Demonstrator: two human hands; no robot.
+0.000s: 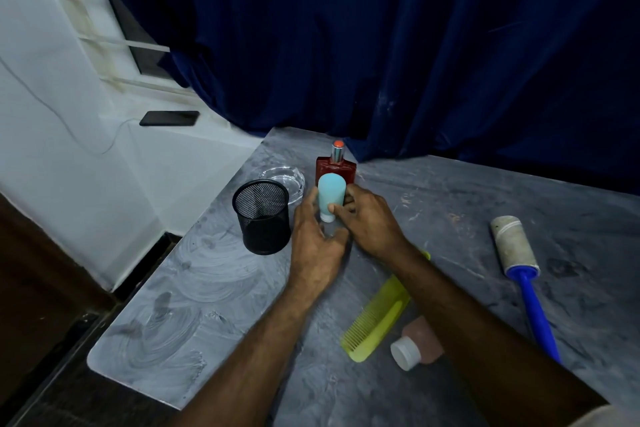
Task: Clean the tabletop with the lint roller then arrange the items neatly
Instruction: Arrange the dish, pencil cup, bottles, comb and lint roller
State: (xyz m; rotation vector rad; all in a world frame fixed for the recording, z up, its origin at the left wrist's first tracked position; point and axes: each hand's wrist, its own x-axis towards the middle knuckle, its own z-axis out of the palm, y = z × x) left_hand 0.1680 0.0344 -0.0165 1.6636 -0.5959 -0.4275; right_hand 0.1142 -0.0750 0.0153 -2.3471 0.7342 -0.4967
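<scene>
- Both hands close around a light blue tube (331, 196), standing upright between mesh cup (262, 218) and red bottle (335, 168)
- Left hand (317, 246) cups it; right hand (369, 218) pinches it
- Lint roller (516, 248) lies untouched at the tabletop's (194, 322) right

My table (450, 204) looked like smooth grey marbled stone, smeared matt. The pen cup (262, 218) was black metal mesh, the ashtray (287, 177) clear glass, the comb (375, 317) glossy yellow plastic.
</scene>
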